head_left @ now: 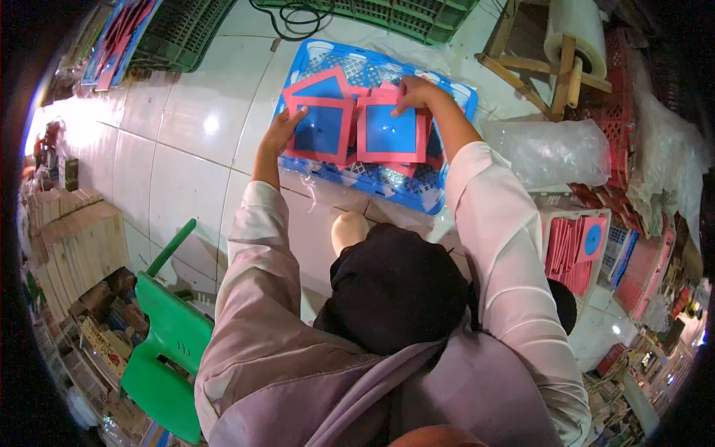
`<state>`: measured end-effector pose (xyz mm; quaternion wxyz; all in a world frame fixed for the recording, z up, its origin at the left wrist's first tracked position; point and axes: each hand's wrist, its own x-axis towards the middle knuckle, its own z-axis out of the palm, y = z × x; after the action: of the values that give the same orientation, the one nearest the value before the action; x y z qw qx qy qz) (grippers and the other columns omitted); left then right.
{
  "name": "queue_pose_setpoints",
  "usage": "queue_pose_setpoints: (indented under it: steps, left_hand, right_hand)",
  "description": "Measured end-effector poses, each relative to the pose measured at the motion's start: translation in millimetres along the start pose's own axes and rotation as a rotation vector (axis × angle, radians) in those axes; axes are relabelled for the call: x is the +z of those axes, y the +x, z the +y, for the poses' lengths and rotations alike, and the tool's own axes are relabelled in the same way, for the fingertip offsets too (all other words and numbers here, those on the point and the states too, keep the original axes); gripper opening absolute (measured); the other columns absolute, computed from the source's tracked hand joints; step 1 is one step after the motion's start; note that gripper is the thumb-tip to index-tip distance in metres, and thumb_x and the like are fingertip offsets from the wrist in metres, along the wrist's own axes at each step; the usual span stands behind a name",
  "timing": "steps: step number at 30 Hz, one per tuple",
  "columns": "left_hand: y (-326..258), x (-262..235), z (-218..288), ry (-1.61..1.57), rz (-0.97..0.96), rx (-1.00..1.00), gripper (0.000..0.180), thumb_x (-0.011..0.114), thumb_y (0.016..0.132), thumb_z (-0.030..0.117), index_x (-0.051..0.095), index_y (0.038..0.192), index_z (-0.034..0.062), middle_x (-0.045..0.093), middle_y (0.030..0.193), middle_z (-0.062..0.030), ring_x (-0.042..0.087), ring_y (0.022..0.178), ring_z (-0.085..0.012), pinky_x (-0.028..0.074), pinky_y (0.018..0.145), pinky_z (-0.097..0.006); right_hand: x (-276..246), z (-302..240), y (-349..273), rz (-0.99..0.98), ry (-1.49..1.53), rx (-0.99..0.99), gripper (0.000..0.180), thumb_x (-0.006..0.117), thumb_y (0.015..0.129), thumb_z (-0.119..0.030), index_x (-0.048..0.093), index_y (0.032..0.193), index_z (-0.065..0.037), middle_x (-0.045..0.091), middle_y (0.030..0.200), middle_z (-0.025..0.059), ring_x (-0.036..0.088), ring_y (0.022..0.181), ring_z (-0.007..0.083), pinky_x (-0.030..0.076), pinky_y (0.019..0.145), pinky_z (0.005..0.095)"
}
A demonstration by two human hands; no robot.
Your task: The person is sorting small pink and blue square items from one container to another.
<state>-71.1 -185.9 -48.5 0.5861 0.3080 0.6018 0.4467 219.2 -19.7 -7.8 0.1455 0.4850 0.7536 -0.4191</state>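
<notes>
Square pinkish-red cards with blue centres lie in several overlapping piles in a shallow blue plastic crate [456,97] on the floor. My left hand [279,132] grips the left edge of a blue-centred card [316,128], its thumb on top and its other fingers mostly hidden. My right hand [418,95] is closed on the upper right corner of another blue-centred card [383,132], thumb resting on the blue face. More cards show beneath and behind these two. I cannot tell how many each hand holds.
White floor tiles [190,119] surround the crate. Green crates [395,16] stand beyond it, near a wooden stand with a plastic film roll [577,37]. A clear plastic bag [555,153] and a bin of red cards [570,249] sit at right. A green chair [167,343] stands at left.
</notes>
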Motion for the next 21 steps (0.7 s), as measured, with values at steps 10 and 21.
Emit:
queue_pose_setpoints:
  steps: [10,21]
  left_hand:
    - [4,17,-7,0.087,-0.066,-0.006,0.045,0.062,0.084,0.031,0.051,0.116,0.0015,0.059,0.106,-0.0034,0.055,0.093,-0.0125,0.045,0.083,-0.028]
    - [-3,30,-8,-0.095,0.011,0.259,0.039,0.064,0.082,0.018,0.050,0.115,0.0026,0.059,0.108,-0.0046,0.054,0.096,-0.0122,0.043,0.085,-0.027]
  right_hand:
    - [40,32,-69,-0.025,0.408,-0.194,0.075,0.083,0.054,-0.018,0.050,0.119,-0.002,0.058,0.112,0.0097,0.055,0.101,0.0192,0.042,0.089,0.0307]
    - [-50,23,-158,0.257,-0.004,-0.240,0.060,0.077,0.058,-0.021,0.048,0.109,-0.006,0.061,0.094,0.0176,0.059,0.089,0.0328,0.046,0.077,0.0385]
